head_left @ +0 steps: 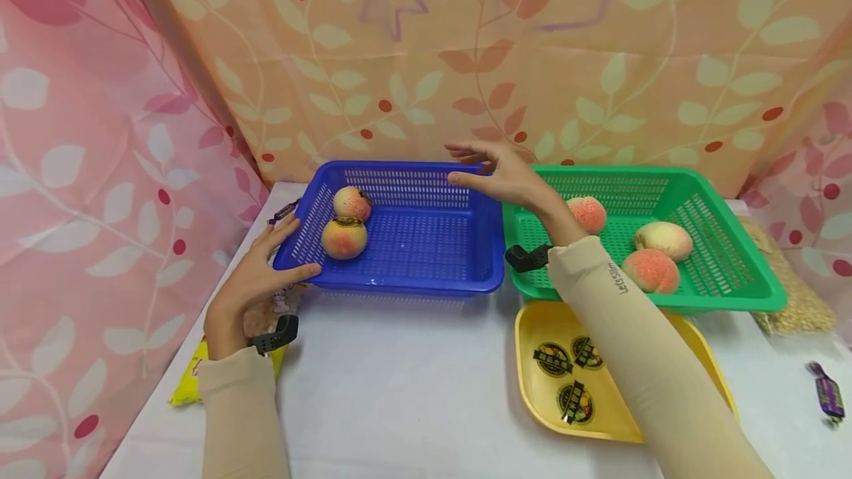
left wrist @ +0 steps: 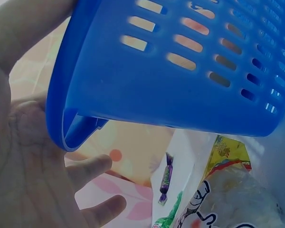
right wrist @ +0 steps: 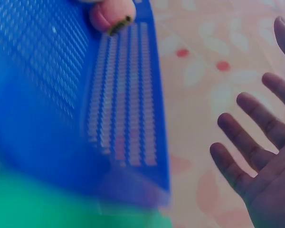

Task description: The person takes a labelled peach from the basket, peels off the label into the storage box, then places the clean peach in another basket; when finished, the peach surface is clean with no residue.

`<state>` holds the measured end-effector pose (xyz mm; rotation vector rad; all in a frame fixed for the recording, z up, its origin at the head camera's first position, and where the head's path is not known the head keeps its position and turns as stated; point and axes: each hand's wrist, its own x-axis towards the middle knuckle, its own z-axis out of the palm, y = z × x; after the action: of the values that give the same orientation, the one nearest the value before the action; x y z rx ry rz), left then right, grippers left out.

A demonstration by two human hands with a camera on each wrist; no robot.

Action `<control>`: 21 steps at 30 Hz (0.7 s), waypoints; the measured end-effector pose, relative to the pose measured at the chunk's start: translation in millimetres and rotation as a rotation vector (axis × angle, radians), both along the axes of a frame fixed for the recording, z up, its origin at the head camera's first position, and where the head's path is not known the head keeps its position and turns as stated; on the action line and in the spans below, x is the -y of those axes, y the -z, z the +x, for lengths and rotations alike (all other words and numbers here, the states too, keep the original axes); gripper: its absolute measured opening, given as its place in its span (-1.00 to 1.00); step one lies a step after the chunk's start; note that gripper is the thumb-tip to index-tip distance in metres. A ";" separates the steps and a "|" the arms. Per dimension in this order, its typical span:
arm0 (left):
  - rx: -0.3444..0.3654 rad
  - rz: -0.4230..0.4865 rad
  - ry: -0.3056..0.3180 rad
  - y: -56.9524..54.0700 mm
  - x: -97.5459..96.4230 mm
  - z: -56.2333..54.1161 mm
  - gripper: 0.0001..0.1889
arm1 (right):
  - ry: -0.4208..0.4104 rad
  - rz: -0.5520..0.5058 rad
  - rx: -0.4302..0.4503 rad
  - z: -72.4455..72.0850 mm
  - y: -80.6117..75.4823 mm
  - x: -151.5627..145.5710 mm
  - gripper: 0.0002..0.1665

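In the head view my left hand (head_left: 249, 272) is at the left front corner of a blue basket (head_left: 399, 285), thumb and fingers spread to either side of the corner. The left wrist view has the basket's rim (left wrist: 57, 109) close against the palm; whether it touches is unclear. Two peaches (head_left: 344, 238) with dark labels lie in the blue basket's left part. My right hand (head_left: 502, 172), fingers extended and apart, hovers near that basket's back right corner, holding nothing. In the right wrist view the right hand (right wrist: 270, 180) stands apart from the blue basket (right wrist: 128, 95).
A green basket (head_left: 739, 242) with three peaches (head_left: 651, 270) stands right of the blue one. In front is a yellow tray (head_left: 592, 431) bearing round dark stickers. Snack packets (head_left: 189, 383) lie at left; a grain bag (head_left: 799, 301) and purple candy (head_left: 827, 394) at right. Curtains hang behind.
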<state>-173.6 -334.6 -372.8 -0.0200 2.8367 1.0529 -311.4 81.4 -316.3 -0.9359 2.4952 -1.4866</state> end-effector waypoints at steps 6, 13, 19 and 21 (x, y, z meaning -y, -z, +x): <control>0.002 0.019 0.001 1.4 0.7 -0.7 0.12 | -0.071 -0.022 0.002 -10.5 14.2 43.0 -0.37; -0.009 0.010 0.006 1.7 0.8 -0.9 0.11 | -0.144 0.035 0.000 -15.9 25.6 87.9 -0.37; -0.015 -0.006 0.003 1.7 0.8 -0.4 0.11 | -0.245 0.158 -0.001 -17.6 39.6 122.9 -0.28; -0.015 -0.010 0.003 1.4 1.3 -0.2 0.11 | -0.287 0.179 0.030 -16.8 43.4 132.9 -0.26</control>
<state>-173.8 -335.9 -374.2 -0.0083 2.8549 1.0425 -328.2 -51.5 -359.6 -1.1681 2.3056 -1.1612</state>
